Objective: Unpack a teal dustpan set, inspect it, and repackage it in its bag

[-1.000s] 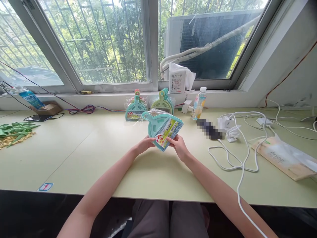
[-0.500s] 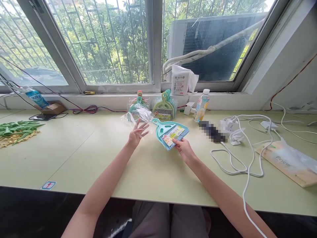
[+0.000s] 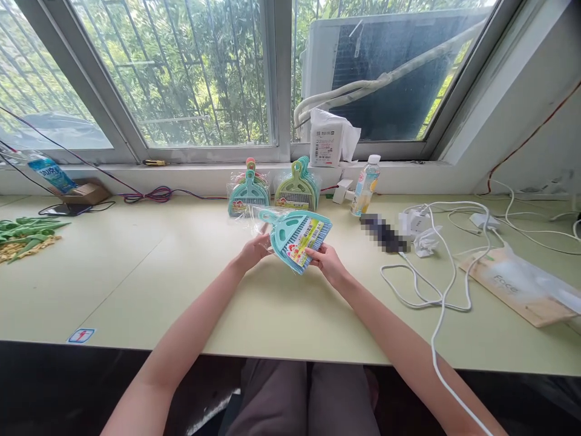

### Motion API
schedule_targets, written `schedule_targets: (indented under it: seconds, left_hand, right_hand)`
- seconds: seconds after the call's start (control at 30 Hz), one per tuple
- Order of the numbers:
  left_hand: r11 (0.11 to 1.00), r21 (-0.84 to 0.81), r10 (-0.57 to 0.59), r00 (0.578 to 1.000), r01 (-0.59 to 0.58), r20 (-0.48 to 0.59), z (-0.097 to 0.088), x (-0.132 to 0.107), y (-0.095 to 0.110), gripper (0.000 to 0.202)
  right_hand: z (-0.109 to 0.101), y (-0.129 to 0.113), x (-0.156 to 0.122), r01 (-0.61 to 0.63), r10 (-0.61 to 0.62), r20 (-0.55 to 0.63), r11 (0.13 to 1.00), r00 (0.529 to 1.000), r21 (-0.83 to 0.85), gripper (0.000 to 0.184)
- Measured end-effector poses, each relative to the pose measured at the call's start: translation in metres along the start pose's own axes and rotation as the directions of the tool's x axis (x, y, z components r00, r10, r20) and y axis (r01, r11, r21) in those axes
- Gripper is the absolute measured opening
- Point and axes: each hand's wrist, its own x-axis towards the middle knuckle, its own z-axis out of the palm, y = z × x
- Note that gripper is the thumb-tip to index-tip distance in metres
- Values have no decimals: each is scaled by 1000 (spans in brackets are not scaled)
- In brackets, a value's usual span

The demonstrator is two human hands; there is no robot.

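A small turquoise dustpan and brush set (image 3: 297,236) in clear plastic wrap, with a yellow label across its blue bristles, is held above the table. My right hand (image 3: 327,261) is closed on its lower right edge, thumb on the label. At its left side, near the handle, my left hand (image 3: 256,249) grips the wrapped set, with some fingers hidden behind it. Loose plastic wrap hangs around the handle. Behind, against the wall, stand a turquoise wrapped set (image 3: 249,195) with others behind it and a stack of green wrapped sets (image 3: 297,189).
A drink bottle (image 3: 365,185) stands right of the stacks. White cables (image 3: 442,297), a blurred dark object (image 3: 385,233) and a wipes pack (image 3: 512,284) lie to the right. Green plant pieces (image 3: 31,233) are at far left. A tissue pack (image 3: 327,144) sits on the sill.
My left hand has gone from spread fingers by the plastic wrap to gripping the set's left side. The set has shifted left and turned slightly. The view has moved a little.
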Motion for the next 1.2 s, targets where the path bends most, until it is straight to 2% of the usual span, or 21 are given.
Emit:
schedule_targets:
  seconds: [0.13, 0.3, 0.53, 0.67, 0.87, 1.03, 1.1, 1.2]
  left_hand:
    - [999, -22, 30, 999, -29, 23, 5, -1, -1, 75]
    - [980, -24, 196, 980, -196, 38, -6, 0, 9, 83]
    - [963, -29, 268, 963, -267, 12, -12, 0, 18, 81]
    - [948, -19, 317, 947, -319, -51, -11, -2, 22, 78]
    - [935, -12, 353, 934, -353, -50, -17, -3, 29, 74]
    - [926, 11, 377, 925, -377, -52, -22, -5, 38, 74]
    - [933, 38, 360, 932, -359, -42, -20, -6, 41, 79]
    - [934, 59, 354, 935, -352, -33, -15, -9, 42, 91]
  right_hand:
    - [-1, -1, 0, 53, -49, -72, 998, 996, 45, 25]
    - [-3, -2, -1, 98, -86, -151, 992, 985, 78, 23]
    - [0, -9, -6, 131, -126, -133, 991, 983, 30, 28]
    - [1, -12, -8, 131, -130, -132, 991, 983, 2, 30]
    - [2, -11, -9, 63, -63, 0, 995, 998, -72, 40]
    - [1, -10, -9, 69, -57, 99, 991, 993, -116, 46]
    - [2, -11, -9, 79, -70, 83, 991, 994, -111, 46]
    - [4, -12, -11, 107, -108, -6, 990, 994, -90, 44]
